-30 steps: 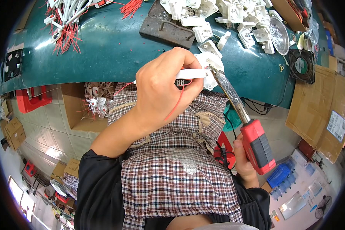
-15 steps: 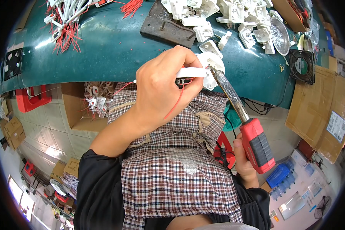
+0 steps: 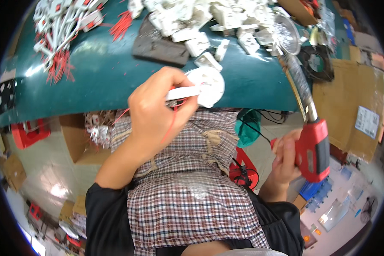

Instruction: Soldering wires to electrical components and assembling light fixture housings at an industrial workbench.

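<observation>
My left hand (image 3: 160, 104) is closed around a white plastic stick-like piece (image 3: 184, 93) with thin red wires trailing from it. Against its end is a round white plastic part (image 3: 212, 87), just over the table's front edge. Whether my fingers also grip the round part is hidden. Out to the right, my right hand (image 3: 286, 162) holds a red and black soldering gun (image 3: 313, 149). Its long metal barrel points up and away, the far end by a round metal bowl (image 3: 287, 32). The gun and right hand are blurred.
White plastic plug parts (image 3: 226, 13) are heaped at the back of the green table (image 3: 102, 77). Beside them lies a dark metal block (image 3: 158, 47). White pieces with red wires (image 3: 57, 42) sit far left. A small fan (image 3: 315, 63) and cardboard (image 3: 345, 102) are on the right.
My right hand has swung the soldering gun right and away from the round white part, its tip now near the metal bowl. The left hand keeps its hold. The view has shifted.
</observation>
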`<state>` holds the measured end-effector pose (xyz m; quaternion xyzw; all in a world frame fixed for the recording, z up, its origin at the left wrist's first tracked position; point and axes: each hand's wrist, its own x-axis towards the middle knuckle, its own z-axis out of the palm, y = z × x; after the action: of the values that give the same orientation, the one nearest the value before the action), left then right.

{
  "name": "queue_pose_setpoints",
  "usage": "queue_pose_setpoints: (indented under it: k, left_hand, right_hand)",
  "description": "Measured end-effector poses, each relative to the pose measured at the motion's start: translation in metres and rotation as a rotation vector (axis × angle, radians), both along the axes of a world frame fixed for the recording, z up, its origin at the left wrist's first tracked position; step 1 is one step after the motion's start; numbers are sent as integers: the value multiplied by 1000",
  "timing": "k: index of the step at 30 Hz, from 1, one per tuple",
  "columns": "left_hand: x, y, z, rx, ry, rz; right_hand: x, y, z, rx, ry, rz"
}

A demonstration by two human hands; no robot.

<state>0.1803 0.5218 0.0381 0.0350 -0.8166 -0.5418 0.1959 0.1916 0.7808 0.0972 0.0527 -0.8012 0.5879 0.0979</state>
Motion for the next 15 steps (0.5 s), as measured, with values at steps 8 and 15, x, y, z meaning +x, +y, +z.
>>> queue_pose_setpoints:
  k: [8, 15]
  left_hand:
    - [2, 1, 2, 20, -29, -9]
    - [3, 0, 0, 1, -45, -4]
  right_hand:
    - [-94, 32, -17, -265, 231, -204]
    - [-118, 50, -39, -215, -157, -352]
